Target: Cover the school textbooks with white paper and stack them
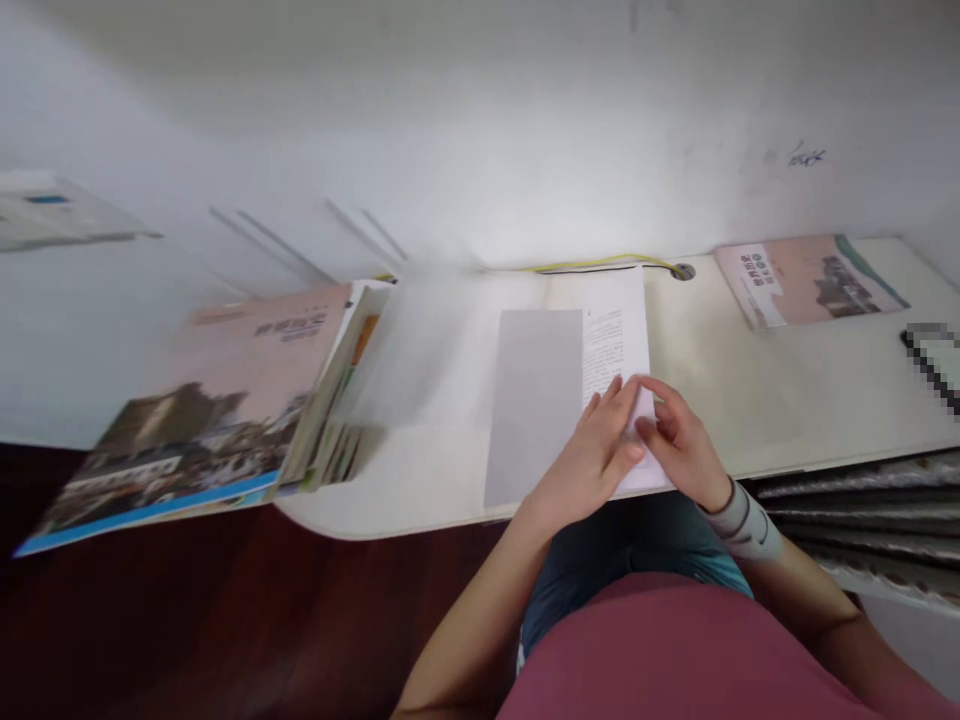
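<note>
A white sheet with printed text lies on the white desk in front of me, its right edge running under my hands. A plain grey sheet or cover lies at its left. My left hand rests over the lower part of the printed sheet, fingers stretched out. At the right edge, my right hand has its index finger and thumb bent around the paper, pinching it; a wristband circles that wrist. The left fingers partly hide the text. Whether the sheet is loose or part of a booklet I cannot tell.
A stack of books with an illustrated top cover stands at the desk's left end. A thin pink booklet lies at the back right. Behind the paper a yellow cable runs to a hole. A dark-edged object sits far right.
</note>
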Motion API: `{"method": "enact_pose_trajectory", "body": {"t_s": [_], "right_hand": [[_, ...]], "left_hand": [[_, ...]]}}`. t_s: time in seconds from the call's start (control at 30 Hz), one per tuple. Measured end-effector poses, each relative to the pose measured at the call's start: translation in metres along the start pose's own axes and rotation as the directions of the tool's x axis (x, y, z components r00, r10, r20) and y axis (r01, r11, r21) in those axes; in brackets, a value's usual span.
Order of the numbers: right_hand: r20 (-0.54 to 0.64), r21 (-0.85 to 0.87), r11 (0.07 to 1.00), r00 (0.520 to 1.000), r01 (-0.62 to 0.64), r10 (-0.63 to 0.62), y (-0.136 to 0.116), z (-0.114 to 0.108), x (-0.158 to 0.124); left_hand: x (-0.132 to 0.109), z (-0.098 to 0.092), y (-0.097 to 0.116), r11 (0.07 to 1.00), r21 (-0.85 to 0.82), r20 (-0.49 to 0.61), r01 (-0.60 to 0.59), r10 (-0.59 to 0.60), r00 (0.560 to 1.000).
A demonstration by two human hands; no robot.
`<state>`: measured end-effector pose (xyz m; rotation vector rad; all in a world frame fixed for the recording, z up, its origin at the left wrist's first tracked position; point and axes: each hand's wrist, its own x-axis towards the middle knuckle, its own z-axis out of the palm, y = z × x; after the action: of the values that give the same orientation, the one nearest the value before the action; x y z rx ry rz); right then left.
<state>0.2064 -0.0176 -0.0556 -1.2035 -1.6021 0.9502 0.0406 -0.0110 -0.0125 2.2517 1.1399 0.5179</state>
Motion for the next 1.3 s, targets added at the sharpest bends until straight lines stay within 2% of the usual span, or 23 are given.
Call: {"method": "enact_pose_trajectory", "body": {"t_s": [0.13,0.2,0.27,0.33,0.4,0.47,0.53,0.87,1.17,1.23,1.3], "right_hand": [[-0.160,-0.121,0.989,0.985,-0.080,0.060,0.025,-0.041,-0.001],[-0.244,-0.285,0.954,0.969,-0.096,0.024,0.039,-0.064,-0.007],[-0.288,-0.531,0.840,0.956,-0.112,-0.055,0.051,-0.082,-0.014],[-0.255,-0.731,0.672,0.961,-0.119,-0.106,0.061,-0.093,-0.019],[-0.190,-0.827,0.552,0.976,-0.102,-0.104,0.068,-0.096,-0.022],[-0.153,-0.859,0.503,0.984,-0.089,-0.086,0.073,-0.094,-0.025],[-0.149,-0.863,0.497,0.986,-0.091,-0.078,0.076,-0.092,-0.026],[-0.192,-0.809,0.578,0.977,-0.104,-0.093,0.073,-0.092,-0.025],[-0.202,-0.767,0.635,0.974,-0.091,-0.105,0.075,-0.097,-0.026],[-0.187,-0.786,0.613,0.977,-0.086,-0.102,0.073,-0.097,-0.026],[-0.136,-0.835,0.546,0.987,-0.067,-0.088,0.069,-0.096,-0.027]], "left_hand": [[0.030,0.039,0.003,0.935,0.351,0.061,-0.047,0.027,0.998],[0.040,0.056,0.005,0.899,0.435,0.072,-0.052,0.023,0.997],[0.048,0.069,0.006,0.881,0.470,0.065,-0.044,0.015,0.998],[0.054,0.077,0.007,0.874,0.484,0.056,-0.033,0.006,0.998],[0.058,0.082,0.007,0.872,0.489,0.059,-0.036,0.008,0.998],[0.061,0.085,0.007,0.869,0.493,0.061,-0.041,0.012,0.998],[0.063,0.087,0.007,0.867,0.497,0.056,-0.035,0.008,0.998],[0.066,0.089,0.011,0.867,0.498,0.076,-0.010,-0.032,0.997],[0.073,0.092,0.014,0.867,0.497,0.052,0.039,-0.075,0.996],[0.074,0.092,0.014,0.870,0.492,0.054,0.038,-0.074,0.996],[0.074,0.092,0.015,0.871,0.489,0.053,0.039,-0.074,0.996]]}}
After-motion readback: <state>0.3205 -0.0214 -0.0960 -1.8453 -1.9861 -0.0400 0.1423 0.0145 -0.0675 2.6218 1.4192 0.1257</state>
